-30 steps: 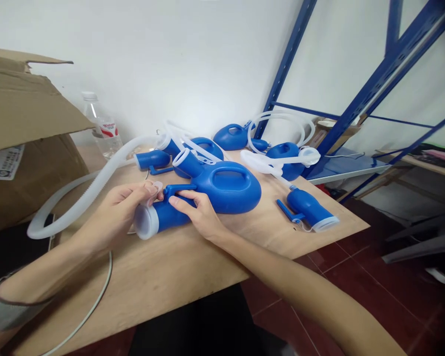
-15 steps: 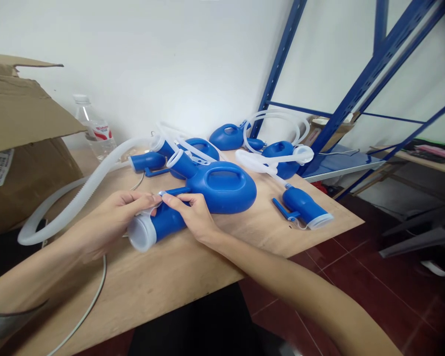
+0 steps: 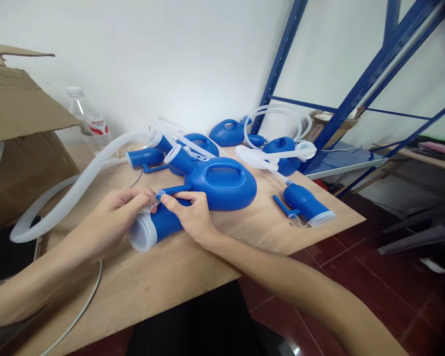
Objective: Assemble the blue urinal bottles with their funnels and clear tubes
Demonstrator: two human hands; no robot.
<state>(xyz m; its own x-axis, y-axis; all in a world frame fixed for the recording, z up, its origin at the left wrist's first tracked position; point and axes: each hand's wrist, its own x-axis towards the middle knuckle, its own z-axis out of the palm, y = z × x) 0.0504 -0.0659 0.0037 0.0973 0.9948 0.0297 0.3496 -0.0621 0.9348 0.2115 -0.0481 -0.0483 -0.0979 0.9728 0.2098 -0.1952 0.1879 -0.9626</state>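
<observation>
A blue urinal cup (image 3: 168,225) with a translucent end cap (image 3: 143,232) lies on the table, its mouth facing me. My right hand (image 3: 191,212) is closed round the cup's blue handle (image 3: 174,190), with the thumb at the knob on its near end. Pinched in my left hand (image 3: 128,210) is the cap's clear strap (image 3: 148,209), close beside that knob. Whether the strap is looped over the knob I cannot tell. Just behind the hands rests a blue urinal bottle (image 3: 222,184) with an open, white-rimmed neck.
More blue bottles (image 3: 228,133) and coiled hoses stand behind. Another capped cup (image 3: 307,203) lies near the table's right edge. On the left are a ribbed hose (image 3: 72,193), a cardboard box (image 3: 25,163) and a water bottle (image 3: 92,126). A blue shelf frame (image 3: 282,59) rises behind.
My left fingers have drawn slightly left from the handle's end, and the blue knob now shows between the hands. My right hand keeps its grip. The view has shifted a little.
</observation>
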